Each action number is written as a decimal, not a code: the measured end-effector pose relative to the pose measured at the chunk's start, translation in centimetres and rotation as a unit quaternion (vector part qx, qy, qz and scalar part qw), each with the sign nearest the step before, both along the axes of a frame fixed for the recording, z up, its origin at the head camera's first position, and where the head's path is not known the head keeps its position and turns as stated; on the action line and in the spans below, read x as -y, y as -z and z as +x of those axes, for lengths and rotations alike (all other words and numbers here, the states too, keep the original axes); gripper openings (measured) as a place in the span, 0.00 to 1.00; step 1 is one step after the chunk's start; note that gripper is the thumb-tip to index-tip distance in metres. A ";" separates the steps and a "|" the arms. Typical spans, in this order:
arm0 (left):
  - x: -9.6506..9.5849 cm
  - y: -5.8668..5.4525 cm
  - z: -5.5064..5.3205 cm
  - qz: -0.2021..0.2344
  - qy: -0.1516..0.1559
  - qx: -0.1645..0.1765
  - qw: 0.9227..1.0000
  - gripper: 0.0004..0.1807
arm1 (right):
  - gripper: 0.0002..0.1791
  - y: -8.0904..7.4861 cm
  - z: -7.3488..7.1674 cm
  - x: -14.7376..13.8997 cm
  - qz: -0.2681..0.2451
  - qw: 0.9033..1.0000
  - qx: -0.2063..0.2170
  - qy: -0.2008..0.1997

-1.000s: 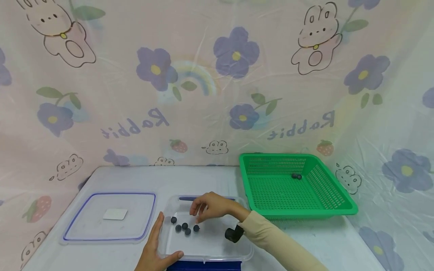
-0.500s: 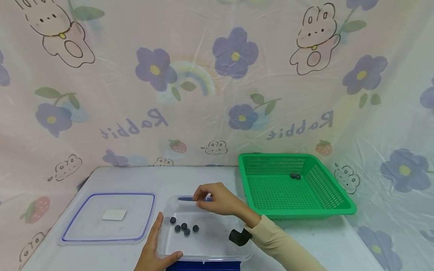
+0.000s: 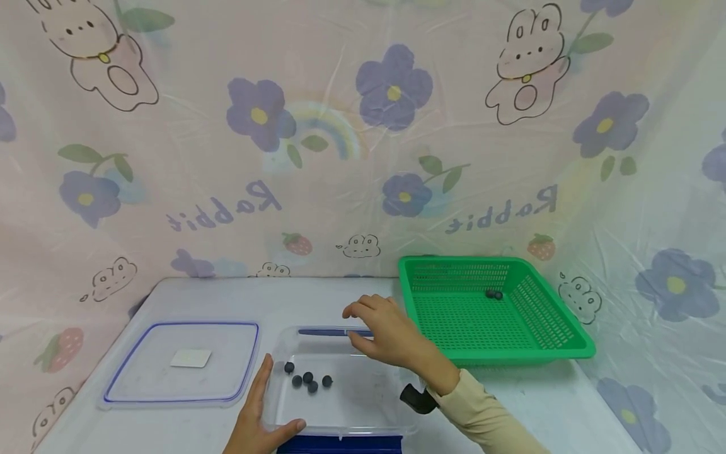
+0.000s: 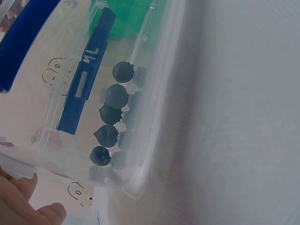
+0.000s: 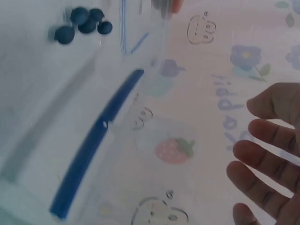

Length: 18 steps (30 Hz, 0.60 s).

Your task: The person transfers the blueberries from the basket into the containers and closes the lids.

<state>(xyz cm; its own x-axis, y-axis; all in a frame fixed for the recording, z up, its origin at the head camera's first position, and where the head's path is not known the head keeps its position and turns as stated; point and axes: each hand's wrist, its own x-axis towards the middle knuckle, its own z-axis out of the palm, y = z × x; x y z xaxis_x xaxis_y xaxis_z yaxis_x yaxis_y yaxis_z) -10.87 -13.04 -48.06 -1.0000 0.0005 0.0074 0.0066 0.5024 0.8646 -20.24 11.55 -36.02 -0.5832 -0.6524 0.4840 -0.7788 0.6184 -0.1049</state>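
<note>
A clear plastic box (image 3: 368, 410) stands at the front of the table, with several blueberries (image 3: 308, 378) in its left half. My left hand (image 3: 258, 413) lies along the box's left side, fingers straight and thumb on the front rim. In the left wrist view, the blueberries (image 4: 110, 114) show through the box wall, and the fingertips (image 4: 52, 213) are at the lower left. Above the box's far right part hovers my right hand (image 3: 388, 333); its spread fingers show nothing between them. The right wrist view shows that hand (image 5: 274, 154) apart from the blueberries (image 5: 80, 16).
A green basket (image 3: 416, 315) stands at the back right, with a few blueberries (image 3: 495, 294) near its far right corner. On the left lies a clear lid (image 3: 136, 372) with a blue seal and a white card (image 3: 191, 358) on it. Blue latches (image 3: 323, 332) edge the box.
My right hand has moved from over the blueberries up and to the right, toward the green basket, and its fingers have spread. My left hand and the blueberries have stayed in place.
</note>
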 end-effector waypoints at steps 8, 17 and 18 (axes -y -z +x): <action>0.2 0.4 -0.1 0.008 0.013 -0.050 0.999 0.60 | 0.10 -1.6 -0.5 -2.5 -0.005 0.997 -0.062 0.034; 0.4 0.4 0.1 0.010 0.014 -0.062 0.998 0.61 | 0.09 -2.8 -1.7 -5.8 -0.024 0.994 -0.082 0.070; 0.4 0.4 0.1 0.007 0.012 -0.059 0.998 0.61 | 0.10 -2.9 -1.9 -6.2 -0.020 0.994 -0.081 0.077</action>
<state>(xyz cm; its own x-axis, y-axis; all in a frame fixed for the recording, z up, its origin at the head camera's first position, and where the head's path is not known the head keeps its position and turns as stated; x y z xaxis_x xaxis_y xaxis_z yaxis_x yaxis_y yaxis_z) -10.81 -13.42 -48.48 -0.9919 0.0232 0.1246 0.1199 0.4891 0.8639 -22.14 17.75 -33.14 -0.5876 -0.5394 0.6032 -0.6832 0.7301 -0.0127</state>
